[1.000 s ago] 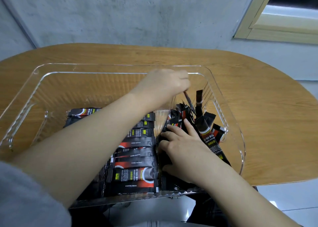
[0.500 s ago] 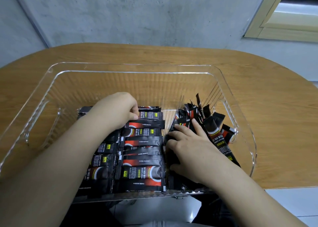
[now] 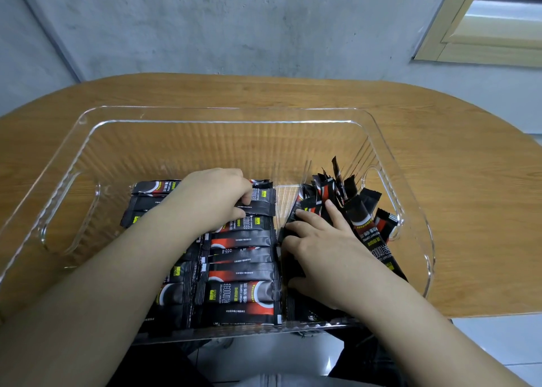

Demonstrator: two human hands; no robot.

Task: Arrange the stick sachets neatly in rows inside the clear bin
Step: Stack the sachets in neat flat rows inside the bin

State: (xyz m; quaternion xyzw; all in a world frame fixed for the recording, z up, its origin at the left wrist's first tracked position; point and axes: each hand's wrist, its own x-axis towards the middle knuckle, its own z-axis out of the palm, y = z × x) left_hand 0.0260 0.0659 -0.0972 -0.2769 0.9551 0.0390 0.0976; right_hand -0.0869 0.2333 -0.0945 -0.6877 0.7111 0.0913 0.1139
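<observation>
step: seating sachet (image 3: pixel 259 201) in row | left hand (image 3: pixel 215 198) grip pinches it; right hand (image 3: pixel 319 245) flat, fingers straight, steadies loose pile (image 3: pixel 352 207) at 3 o'clock | next: likely press level

1. My left hand (image 3: pixel 215 198), which 1 s ago was raised at the upper middle of the frame holding 1 sachet above the loose pile, is now down at the frame's centre.
2. Its fingers now pinch a sachet (image 3: pixel 261 201) lying flat at the far end of the middle row.
</observation>
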